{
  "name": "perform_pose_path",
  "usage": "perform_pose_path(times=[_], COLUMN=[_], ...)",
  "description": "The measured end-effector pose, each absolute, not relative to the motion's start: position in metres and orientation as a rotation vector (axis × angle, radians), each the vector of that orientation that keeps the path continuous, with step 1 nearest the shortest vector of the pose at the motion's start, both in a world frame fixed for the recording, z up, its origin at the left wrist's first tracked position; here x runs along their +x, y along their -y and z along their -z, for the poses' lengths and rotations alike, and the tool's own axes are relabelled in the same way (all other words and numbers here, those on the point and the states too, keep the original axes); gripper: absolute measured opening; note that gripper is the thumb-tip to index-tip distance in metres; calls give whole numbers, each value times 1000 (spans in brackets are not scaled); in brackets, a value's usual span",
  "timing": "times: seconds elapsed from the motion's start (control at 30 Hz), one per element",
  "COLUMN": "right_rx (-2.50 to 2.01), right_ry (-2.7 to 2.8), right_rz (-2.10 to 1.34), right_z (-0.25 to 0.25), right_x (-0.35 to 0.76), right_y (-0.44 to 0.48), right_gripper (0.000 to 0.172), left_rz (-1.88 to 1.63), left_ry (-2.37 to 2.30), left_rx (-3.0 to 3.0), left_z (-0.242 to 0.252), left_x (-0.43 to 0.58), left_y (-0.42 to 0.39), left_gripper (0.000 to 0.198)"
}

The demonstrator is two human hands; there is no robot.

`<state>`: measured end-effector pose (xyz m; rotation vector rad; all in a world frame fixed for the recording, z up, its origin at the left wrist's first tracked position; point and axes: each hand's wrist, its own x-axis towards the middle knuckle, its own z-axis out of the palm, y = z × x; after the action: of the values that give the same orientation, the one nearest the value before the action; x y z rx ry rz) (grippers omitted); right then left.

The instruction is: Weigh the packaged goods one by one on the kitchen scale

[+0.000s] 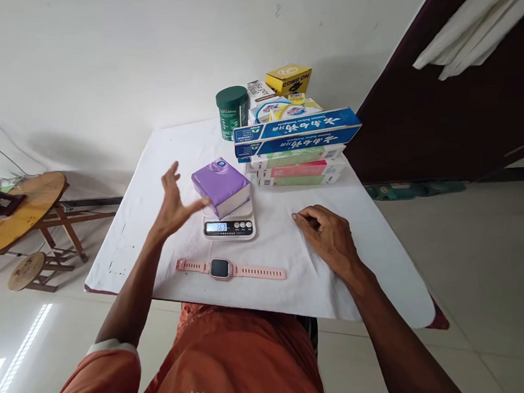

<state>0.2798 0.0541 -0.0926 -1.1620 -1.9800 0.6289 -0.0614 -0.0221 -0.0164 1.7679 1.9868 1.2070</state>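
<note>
A purple tissue pack [220, 184] lies on a small white digital scale [230, 229], whose lit display seems to read 363. Just left of the pack is my left hand [174, 208], open, with its fingers spread and the thumb pointing at the pack's near corner. Whether the thumb touches the wrapper I cannot tell. To the right of the scale, my right hand [328, 237] rests on the white cloth with its fingers curled in, and nothing shows in them. A pink smartwatch [220, 269] with its strap laid out flat is in front of the scale.
Behind the scale, a blue toothpaste box [297, 133] tops a stack of long boxes [302, 172]. A green canister [232, 112], soap boxes [286, 110] and a yellow box [288, 78] stand against the wall. A round wooden table [32, 204] and low stool [27, 271] are at left.
</note>
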Motion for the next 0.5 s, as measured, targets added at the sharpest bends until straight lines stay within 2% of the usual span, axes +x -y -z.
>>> perform_pose_path(times=[0.1, 0.17, 0.27, 0.4, 0.5], right_rx=[-1160, -1159, -1158, -1160, -1159], right_ry=[1977, 1976, 1978, 1973, 1974], right_rz=[-626, -620, -622, -623, -630], right_z=[92, 91, 90, 88, 88], right_x=[280, 279, 279, 279, 279], right_y=[-53, -53, -52, -52, -52], right_gripper=[26, 26, 26, 30, 30], left_rz=[-1392, -1367, -1116, -859, -818], left_ry=[-2034, -2055, -2004, -1957, -1978], left_rx=[1782, 1888, 2079, 2098, 2014], left_z=[-10, -28, -39, -21, 1], left_x=[-83, -91, -87, -60, -38], left_y=[29, 31, 28, 17, 9], left_gripper=[99, 106, 119, 127, 130])
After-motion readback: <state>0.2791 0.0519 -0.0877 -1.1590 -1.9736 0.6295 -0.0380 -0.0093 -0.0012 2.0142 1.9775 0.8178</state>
